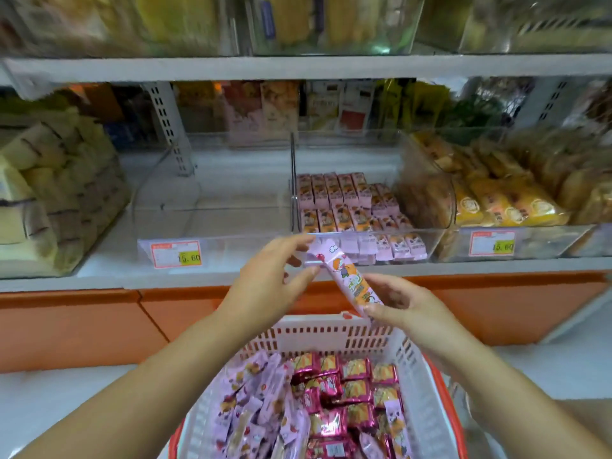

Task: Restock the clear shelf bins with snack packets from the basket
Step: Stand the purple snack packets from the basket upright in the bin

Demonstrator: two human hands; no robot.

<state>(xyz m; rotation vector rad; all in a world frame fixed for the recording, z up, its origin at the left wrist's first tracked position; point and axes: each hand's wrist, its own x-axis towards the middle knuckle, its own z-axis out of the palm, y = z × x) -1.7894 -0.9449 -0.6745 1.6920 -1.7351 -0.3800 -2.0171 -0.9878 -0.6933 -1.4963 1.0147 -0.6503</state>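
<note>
- Two hands hold one pink snack packet (pixel 348 280) above the far rim of the white basket (pixel 311 336), in front of the clear bin (pixel 364 230) of pink packets.
- Its upper end is pinched by the left hand (pixel 269 279).
- Its lower end is pinched by the right hand (pixel 409 311).
</note>
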